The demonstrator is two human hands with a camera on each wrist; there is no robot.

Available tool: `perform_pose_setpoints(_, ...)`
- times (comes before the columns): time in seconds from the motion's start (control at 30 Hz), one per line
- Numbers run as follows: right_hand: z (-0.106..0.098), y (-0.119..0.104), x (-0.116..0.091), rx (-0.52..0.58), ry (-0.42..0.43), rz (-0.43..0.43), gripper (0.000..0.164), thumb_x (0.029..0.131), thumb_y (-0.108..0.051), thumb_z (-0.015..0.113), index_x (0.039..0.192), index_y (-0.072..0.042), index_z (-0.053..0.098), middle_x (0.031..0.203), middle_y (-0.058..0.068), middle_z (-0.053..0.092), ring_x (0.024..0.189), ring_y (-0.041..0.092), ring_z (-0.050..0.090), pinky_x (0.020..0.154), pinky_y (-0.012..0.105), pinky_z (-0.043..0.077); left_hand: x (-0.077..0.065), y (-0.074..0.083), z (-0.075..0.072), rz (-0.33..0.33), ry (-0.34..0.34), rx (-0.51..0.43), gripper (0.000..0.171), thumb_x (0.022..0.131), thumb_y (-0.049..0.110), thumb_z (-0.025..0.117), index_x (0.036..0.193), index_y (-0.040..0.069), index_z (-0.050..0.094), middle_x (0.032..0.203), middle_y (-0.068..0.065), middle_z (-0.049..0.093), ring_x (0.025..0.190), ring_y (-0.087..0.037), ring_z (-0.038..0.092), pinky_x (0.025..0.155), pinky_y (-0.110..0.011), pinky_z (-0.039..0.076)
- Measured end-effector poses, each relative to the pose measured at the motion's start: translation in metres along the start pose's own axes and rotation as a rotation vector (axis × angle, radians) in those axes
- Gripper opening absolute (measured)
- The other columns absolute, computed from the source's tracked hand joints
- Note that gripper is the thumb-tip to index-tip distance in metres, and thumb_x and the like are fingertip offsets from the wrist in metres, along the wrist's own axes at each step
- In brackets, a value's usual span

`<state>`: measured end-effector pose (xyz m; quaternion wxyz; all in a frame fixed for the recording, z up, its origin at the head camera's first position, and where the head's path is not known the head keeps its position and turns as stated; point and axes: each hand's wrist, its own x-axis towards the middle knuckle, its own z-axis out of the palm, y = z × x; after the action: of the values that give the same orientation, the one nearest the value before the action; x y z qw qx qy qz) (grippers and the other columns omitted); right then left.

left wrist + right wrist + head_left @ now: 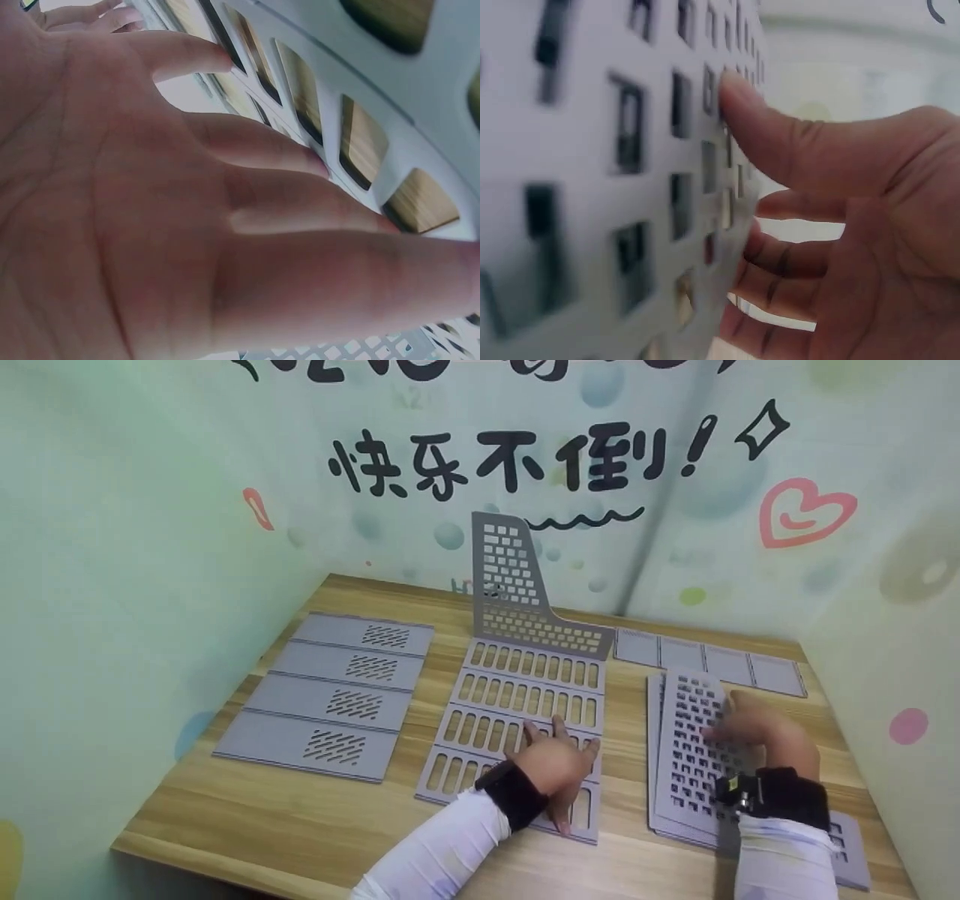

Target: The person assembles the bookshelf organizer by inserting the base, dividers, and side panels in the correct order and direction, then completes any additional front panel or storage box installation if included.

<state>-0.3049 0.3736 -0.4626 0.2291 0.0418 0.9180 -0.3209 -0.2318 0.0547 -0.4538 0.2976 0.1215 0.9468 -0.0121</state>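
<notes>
left grip [150, 187] outstretched | touching slotted grey panel [424, 86] | wood [364, 150] behind slots

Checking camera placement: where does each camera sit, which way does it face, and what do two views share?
Head: on the head, facing forward and down at the table; left hand, right hand and sleeves show.
Left wrist: on that wrist, facing the slotted panels past the left hand; right hand apparently top left.
Right wrist: on that wrist, facing the square-holed panel, which the right hand pinches.
Shared by head and left wrist: slotted panels.
</notes>
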Motion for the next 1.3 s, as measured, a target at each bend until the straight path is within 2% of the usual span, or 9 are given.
perform_pose_setpoints(0.1,-0.007,-0.007,-0.002,-0.019,0.096,-0.059,0.104,0.096,-0.027,0.075,0.166,0.008,0.006,0.149,0.045,0.043,0.133,0.061,0.051,0.115,0.073,0.043,-0.001,-0.001,0.0,0.002,0.002,-0.016,0.154,0.053,0.033,0.104,0.166,0.054,0.002,0.179,-0.017,-0.014,0.161,-0.059,-0.005,0.118,-0.083,0.027)
perform_pose_setpoints(0.27,-0.013,-0.034,-0.011,0.044,0.331,-0.204,0.084,0.106,-0.014,0.058,0.169,0.002,0.005,0.157,0.044,0.036,0.134,0.06,0.049,0.112,0.072,0.045,-0.002,-0.001,-0.001,0.007,0.002,-0.042,0.153,0.054,0.031,0.104,0.167,0.054,0.002,0.179,-0.017,-0.016,0.161,-0.058,-0.007,0.118,-0.085,0.024)
perform_pose_setpoints(0.43,-0.005,-0.069,-0.028,0.131,0.582,-0.332,0.054,0.113,-0.015,0.044,0.165,-0.006,0.033,0.151,0.031,0.056,0.127,0.046,0.063,0.107,0.06,0.053,-0.001,0.0,-0.001,0.007,0.005,-0.028,0.153,0.054,0.032,0.104,0.166,0.056,0.003,0.18,-0.015,-0.014,0.162,-0.058,-0.006,0.116,-0.086,0.027)
perform_pose_setpoints(0.57,0.008,-0.095,-0.033,0.148,0.767,-0.435,0.036,0.112,-0.012,0.05,0.146,-0.007,0.055,0.135,0.019,0.07,0.12,0.033,0.071,0.107,0.049,0.059,-0.001,-0.001,0.0,0.007,0.005,-0.046,0.154,0.054,0.031,0.103,0.166,0.056,0.001,0.18,-0.014,-0.015,0.162,-0.058,-0.007,0.115,-0.087,0.028)
perform_pose_setpoints(0.63,0.015,-0.103,-0.031,0.153,0.83,-0.494,0.029,0.109,-0.008,0.054,0.138,-0.005,0.061,0.129,0.017,0.074,0.113,0.022,0.073,0.103,0.033,0.061,-0.001,-0.002,0.001,0.012,0.011,-0.046,0.153,0.055,0.032,0.103,0.166,0.056,0.0,0.18,-0.015,-0.014,0.162,-0.058,-0.006,0.115,-0.086,0.029)
perform_pose_setpoints(0.73,0.023,-0.111,-0.026,0.168,0.877,-0.568,0.026,0.106,-0.002,0.057,0.131,-0.003,0.064,0.121,0.018,0.076,0.102,0.005,0.07,0.092,0.01,0.056,-0.002,-0.003,0.001,0.01,0.022,-0.062,0.154,0.055,0.031,0.104,0.166,0.055,0.002,0.18,-0.014,-0.013,0.162,-0.057,-0.005,0.117,-0.085,0.029)
perform_pose_setpoints(0.8,0.028,-0.114,-0.023,0.175,0.889,-0.601,0.025,0.106,0.0,0.057,0.129,-0.002,0.065,0.118,0.018,0.077,0.099,0.003,0.069,0.084,0.002,0.049,-0.002,-0.002,0.001,0.011,0.022,-0.061,0.154,0.054,0.031,0.104,0.166,0.056,0.001,0.18,-0.014,-0.014,0.162,-0.056,-0.005,0.117,-0.085,0.029)
perform_pose_setpoints(1.0,0.035,-0.117,-0.018,0.158,0.881,-0.59,0.028,0.106,0.001,0.055,0.132,-0.004,0.065,0.117,0.019,0.077,0.106,0.032,0.076,0.081,0.003,0.044,0.0,-0.001,0.001,-0.002,0.005,-0.061,0.156,0.053,0.031,0.104,0.165,0.057,-0.001,0.179,-0.012,-0.018,0.162,-0.056,-0.008,0.117,-0.086,0.025)
perform_pose_setpoints(1.3,0.035,-0.117,-0.018,0.157,0.879,-0.543,0.029,0.108,-0.002,0.053,0.134,-0.006,0.064,0.123,0.015,0.076,0.112,0.029,0.075,0.087,0.008,0.05,-0.003,-0.004,0.0,0.003,0.026,-0.094,0.155,0.052,0.029,0.105,0.166,0.056,0.002,0.18,-0.012,-0.015,0.162,-0.055,-0.007,0.12,-0.084,0.023)
